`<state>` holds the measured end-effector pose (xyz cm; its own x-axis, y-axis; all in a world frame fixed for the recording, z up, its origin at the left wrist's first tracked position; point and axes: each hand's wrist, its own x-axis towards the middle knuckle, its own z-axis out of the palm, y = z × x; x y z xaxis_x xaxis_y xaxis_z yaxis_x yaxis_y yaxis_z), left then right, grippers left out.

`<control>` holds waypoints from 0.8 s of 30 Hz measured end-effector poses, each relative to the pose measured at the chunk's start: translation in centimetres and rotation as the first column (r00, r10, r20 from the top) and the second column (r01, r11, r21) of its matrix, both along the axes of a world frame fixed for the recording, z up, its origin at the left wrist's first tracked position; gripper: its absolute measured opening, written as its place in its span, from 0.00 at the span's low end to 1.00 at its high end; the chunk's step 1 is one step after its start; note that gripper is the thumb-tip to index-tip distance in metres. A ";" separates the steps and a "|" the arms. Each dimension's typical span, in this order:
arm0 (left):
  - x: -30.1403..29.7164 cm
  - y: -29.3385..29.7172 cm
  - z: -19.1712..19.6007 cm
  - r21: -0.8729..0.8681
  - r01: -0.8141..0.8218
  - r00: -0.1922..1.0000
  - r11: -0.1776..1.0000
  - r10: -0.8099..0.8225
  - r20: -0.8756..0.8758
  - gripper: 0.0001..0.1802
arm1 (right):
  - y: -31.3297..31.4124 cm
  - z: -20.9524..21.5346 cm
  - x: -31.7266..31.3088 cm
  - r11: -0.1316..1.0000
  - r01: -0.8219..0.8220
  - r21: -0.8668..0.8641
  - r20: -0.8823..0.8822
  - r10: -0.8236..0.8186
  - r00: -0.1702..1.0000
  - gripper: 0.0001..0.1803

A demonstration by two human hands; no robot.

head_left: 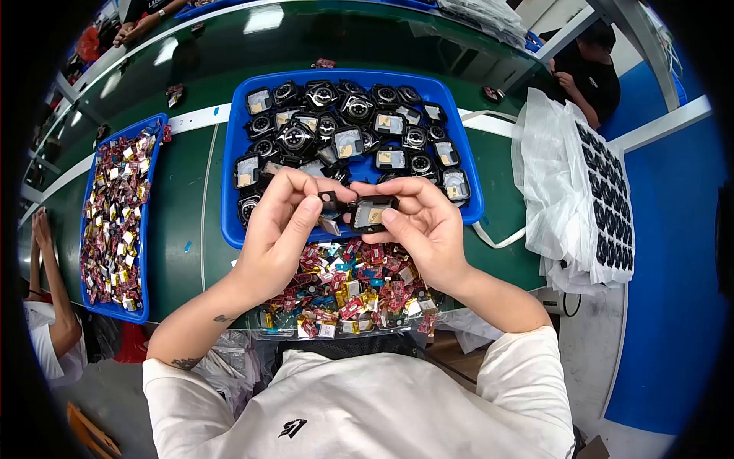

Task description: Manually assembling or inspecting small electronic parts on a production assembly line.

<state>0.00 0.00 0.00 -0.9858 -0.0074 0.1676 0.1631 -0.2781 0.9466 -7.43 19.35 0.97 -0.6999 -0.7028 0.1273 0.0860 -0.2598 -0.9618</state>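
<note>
Head view: a small black square casing (372, 213) is pinched in the right hand (423, 229), grip closed on it, above a blue tray (229, 191) of similar parts. A smaller black piece (329, 201) is pinched by the left hand (279, 229). The tray rests on the green desk (183, 222).

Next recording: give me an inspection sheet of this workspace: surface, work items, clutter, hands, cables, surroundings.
Surface: green bench with a white stripe.
Work items: small black square housing in the right hand; small dark part pinched by the left hand; blue tray of similar black housings; clear tray of small red and gold parts under the hands.
Clutter: second blue tray of small parts at left; stack of clear bags at right.
Hands: left hand and right hand both closed on parts.
Cables: white cord beside the tray.
Surroundings: other people at the left edge and top right.
</note>
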 end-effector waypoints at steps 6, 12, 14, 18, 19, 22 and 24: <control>-0.3 0.3 0.3 -0.106 -0.151 0.983 0.983 0.138 -0.121 0.03 | 0.2 -0.1 0.1 1.000 0.010 -0.021 0.049 -0.009 0.999 0.15; 0.1 0.6 0.9 -0.601 -0.404 0.892 0.690 0.154 -0.424 0.04 | -0.2 -0.4 0.4 0.998 -0.068 -0.010 0.024 0.068 0.997 0.18; 0.2 0.6 0.8 -0.619 -0.418 0.890 0.665 0.164 -0.425 0.04 | -0.2 -0.2 0.6 0.996 -0.089 0.019 0.032 0.088 0.996 0.18; 0.0 0.8 0.4 -0.631 -0.442 0.885 0.638 0.195 -0.424 0.03 | -0.2 -0.3 0.9 0.993 -0.106 0.056 0.021 0.105 0.994 0.19; 0.0 0.8 0.4 -0.632 -0.441 0.885 0.638 0.194 -0.422 0.03 | -0.2 -0.4 1.0 0.993 -0.106 0.057 0.001 0.106 0.994 0.19; 0.1 0.9 0.4 -0.635 -0.450 0.883 0.629 0.205 -0.422 0.03 | -0.2 -0.6 1.2 0.993 -0.075 0.093 -0.048 0.080 0.996 0.19; 0.1 0.9 0.4 -0.632 -0.456 0.880 0.627 0.213 -0.425 0.03 | -0.2 -0.7 1.1 0.992 -0.079 0.103 -0.081 0.088 0.993 0.19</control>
<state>0.13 0.90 0.37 -0.8421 -0.0888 0.5319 0.3951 0.5699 0.7205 -6.32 19.12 0.27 -0.6277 -0.7706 0.1105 0.0202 -0.1580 -0.9872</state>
